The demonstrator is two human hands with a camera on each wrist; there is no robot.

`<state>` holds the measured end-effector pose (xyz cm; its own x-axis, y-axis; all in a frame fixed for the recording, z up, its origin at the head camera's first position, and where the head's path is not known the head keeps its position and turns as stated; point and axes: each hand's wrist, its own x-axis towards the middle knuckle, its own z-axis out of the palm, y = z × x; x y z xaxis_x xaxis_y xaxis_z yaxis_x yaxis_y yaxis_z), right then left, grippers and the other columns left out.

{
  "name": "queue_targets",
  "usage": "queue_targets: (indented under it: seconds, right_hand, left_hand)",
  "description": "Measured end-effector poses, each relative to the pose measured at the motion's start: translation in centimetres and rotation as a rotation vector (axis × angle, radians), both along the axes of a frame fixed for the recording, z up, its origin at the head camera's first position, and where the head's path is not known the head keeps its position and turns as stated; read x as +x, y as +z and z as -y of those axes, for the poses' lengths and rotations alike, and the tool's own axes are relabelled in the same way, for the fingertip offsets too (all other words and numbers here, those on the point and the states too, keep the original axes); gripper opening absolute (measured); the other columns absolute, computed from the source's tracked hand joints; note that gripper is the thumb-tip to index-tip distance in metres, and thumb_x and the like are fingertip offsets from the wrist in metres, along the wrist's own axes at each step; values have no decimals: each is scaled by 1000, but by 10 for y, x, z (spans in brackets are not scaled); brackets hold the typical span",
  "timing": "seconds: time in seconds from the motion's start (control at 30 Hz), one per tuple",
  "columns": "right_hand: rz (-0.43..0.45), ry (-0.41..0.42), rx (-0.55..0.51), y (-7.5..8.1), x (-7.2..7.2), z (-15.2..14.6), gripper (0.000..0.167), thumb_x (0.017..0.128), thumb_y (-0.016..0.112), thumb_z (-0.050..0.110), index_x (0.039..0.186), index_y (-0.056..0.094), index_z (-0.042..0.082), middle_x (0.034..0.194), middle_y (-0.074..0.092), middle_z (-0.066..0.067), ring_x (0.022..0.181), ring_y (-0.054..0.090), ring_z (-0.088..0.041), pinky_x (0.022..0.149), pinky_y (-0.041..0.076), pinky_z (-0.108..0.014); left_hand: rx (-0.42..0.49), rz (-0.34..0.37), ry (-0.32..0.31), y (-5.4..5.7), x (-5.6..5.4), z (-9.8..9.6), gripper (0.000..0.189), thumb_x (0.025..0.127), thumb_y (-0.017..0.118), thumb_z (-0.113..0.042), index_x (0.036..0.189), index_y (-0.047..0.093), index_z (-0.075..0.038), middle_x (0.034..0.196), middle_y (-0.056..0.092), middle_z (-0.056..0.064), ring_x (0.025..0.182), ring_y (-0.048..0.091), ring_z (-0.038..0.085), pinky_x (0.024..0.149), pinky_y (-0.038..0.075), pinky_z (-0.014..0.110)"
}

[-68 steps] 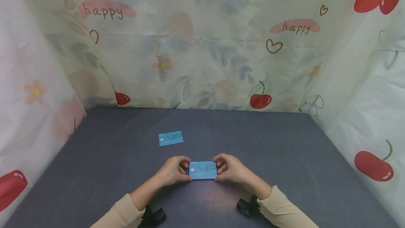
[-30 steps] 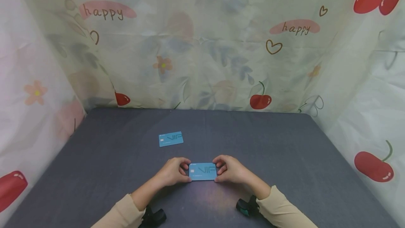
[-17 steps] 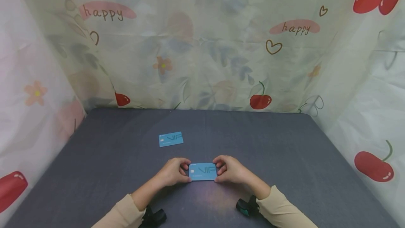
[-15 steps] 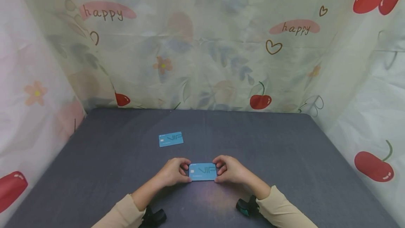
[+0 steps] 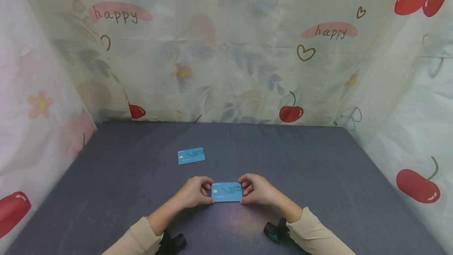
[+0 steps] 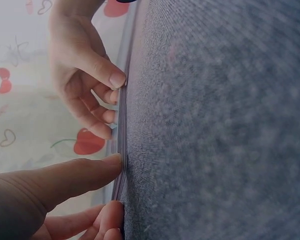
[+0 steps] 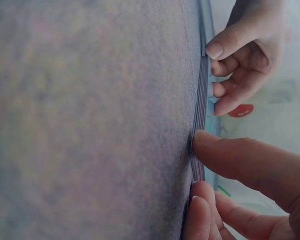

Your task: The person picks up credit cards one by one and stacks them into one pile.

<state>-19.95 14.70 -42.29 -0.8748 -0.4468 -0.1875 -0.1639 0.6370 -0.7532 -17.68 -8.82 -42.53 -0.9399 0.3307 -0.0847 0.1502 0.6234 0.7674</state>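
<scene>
A stack of blue VIP cards [image 5: 226,192] lies flat on the dark grey cloth before me. Both wrist views show its layered edge, made of several thin cards. At the left end, my left hand [image 5: 194,192] pinches the stack between thumb and fingers. My right hand [image 5: 257,189] holds the opposite end the same way, with its thumb [image 7: 240,157] on the near corner. Beyond the hands, slightly to the left, a single blue VIP card [image 5: 191,156] rests face up at a slight angle, apart from the stack.
The grey table [image 5: 301,156] reaches back to a curtain [image 5: 226,82] printed with cherries and flowers, which also closes in both sides. Black wrist devices [image 5: 173,243] sit under the forearms near the cream sleeves.
</scene>
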Motion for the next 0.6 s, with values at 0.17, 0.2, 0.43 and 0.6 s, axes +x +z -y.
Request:
queue_targets:
  seconds: [0.17, 0.2, 0.43, 0.6]
  right_hand:
    - [8, -11, 5, 0, 0, 1, 53, 69, 79, 3, 116, 56, -1, 97, 55, -9, 75, 54, -12, 62, 48, -21]
    - [10, -11, 4, 0, 0, 1, 53, 69, 79, 3, 116, 56, -1, 97, 55, -8, 75, 54, -12, 62, 48, -21]
    - [13, -10, -1, 0, 0, 1, 52, 70, 78, 2, 116, 55, -2, 95, 55, -8, 74, 54, -12, 61, 48, -22]
    - [10, -4, 0, 0, -1, 1, 52, 70, 78, 2, 116, 56, -2, 95, 56, -7, 74, 54, -11, 61, 47, -21]
  left_hand:
    - [0, 1, 0, 0, -1, 0, 52, 68, 81, -6, 114, 60, 5, 91, 60, 8, 71, 55, 11, 59, 46, 21]
    - [1, 0, -1, 0, -1, 0, 52, 68, 81, -6, 114, 60, 5, 91, 60, 8, 71, 55, 11, 59, 46, 21]
    - [0, -2, -4, 1, 0, 0, 52, 68, 80, -6, 115, 60, 5, 91, 60, 8, 71, 55, 11, 59, 45, 21]
    - [1, -7, -10, 2, 0, 0, 53, 68, 80, -5, 115, 60, 6, 89, 60, 8, 70, 55, 11, 57, 44, 20]
